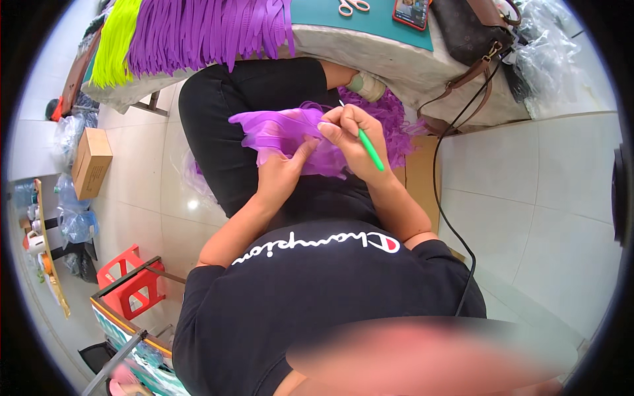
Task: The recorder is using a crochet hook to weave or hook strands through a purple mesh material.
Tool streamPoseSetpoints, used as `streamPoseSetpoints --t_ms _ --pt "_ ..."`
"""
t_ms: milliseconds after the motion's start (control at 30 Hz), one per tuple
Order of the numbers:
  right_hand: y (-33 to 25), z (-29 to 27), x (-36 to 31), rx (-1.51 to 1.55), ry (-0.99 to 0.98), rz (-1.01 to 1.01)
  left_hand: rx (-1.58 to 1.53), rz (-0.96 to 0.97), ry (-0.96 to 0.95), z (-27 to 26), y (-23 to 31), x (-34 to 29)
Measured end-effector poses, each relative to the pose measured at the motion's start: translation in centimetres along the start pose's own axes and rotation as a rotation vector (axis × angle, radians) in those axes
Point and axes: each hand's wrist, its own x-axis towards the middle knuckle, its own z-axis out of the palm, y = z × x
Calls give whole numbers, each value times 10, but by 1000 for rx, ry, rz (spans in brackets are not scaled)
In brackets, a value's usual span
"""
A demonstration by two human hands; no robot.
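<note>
Sheer purple fabric (271, 132) is bunched over my lap, with folded strips along it. My left hand (279, 177) grips its near side, thumb on top and the other fingers hidden beneath the cloth. My right hand (353, 135) is closed around a slim green-handled tool (371, 150) at the fabric's right side. The tool's thin pale tip points up and away past my fingers; its exact shape is too small to make out. Whether the right fingertips also pinch the cloth, I cannot tell.
Purple fringed strips (205, 33) and lime-green ones (115, 46) hang over the table edge ahead. Scissors (353, 6), a phone (413, 12) and a brown bag (465, 36) lie there too. More purple ruffles (396, 125) heap beside my leg. A black cable (439, 191) runs down at right.
</note>
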Motion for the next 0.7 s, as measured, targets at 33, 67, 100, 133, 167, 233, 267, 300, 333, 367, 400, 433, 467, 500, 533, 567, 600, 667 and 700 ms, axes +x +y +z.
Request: streamPoseSetpoints --t_ms 33,67,100,133,167,233,267,300,333,367,400,433,467,500,533,567,600,667,700 --pt "-4 1 0 96 -8 -15 98 24 2 0 -4 0" --pt "-6 1 0 192 -13 -30 98 22 4 -2 -7 0" --pt "-6 0 0 220 -44 -64 132 7 -37 -6 -10 1" --pt "-4 -1 1 221 -46 -63 165 -8 -79 -7 -12 2" --pt "-1 -3 2 295 -60 -45 166 -9 -77 -8 -14 3" --pt "3 -6 4 384 -56 -4 179 -27 -60 -8 -15 3" --pt "0 -7 5 386 -55 -3 180 -28 -61 -8 -10 5" --pt "-7 -7 6 103 -9 -46 -35 -124 -81 -6 2 6" --pt "-10 -7 7 -181 37 -89 -250 -218 -102 -5 8 6" --pt "-10 -7 11 -360 72 -179 -417 -362 -124 -12 7 6" --pt "-8 -8 9 -360 74 -178 -416 -363 -126 -14 5 5" --pt "-5 -9 7 -430 99 -251 -495 -393 -99 -16 4 3" --pt "-6 -10 6 -501 122 -325 -577 -422 -70 -16 5 2" --pt "-9 -11 -1 -390 5 -251 -611 -440 -81 -17 8 2" --pt "-10 -9 -2 -391 5 -251 -612 -440 -81 -16 8 3" --pt "-10 -5 -3 -391 -76 -316 -612 -420 -85 -15 8 3" --pt "-10 -3 -4 -390 -156 -381 -611 -400 -89 -14 8 3" --pt "-6 -3 -4 -405 -179 -386 -565 -367 -92 -13 9 2" --pt "-4 -2 -5 -397 -176 -354 -518 -333 -95 -13 10 1"
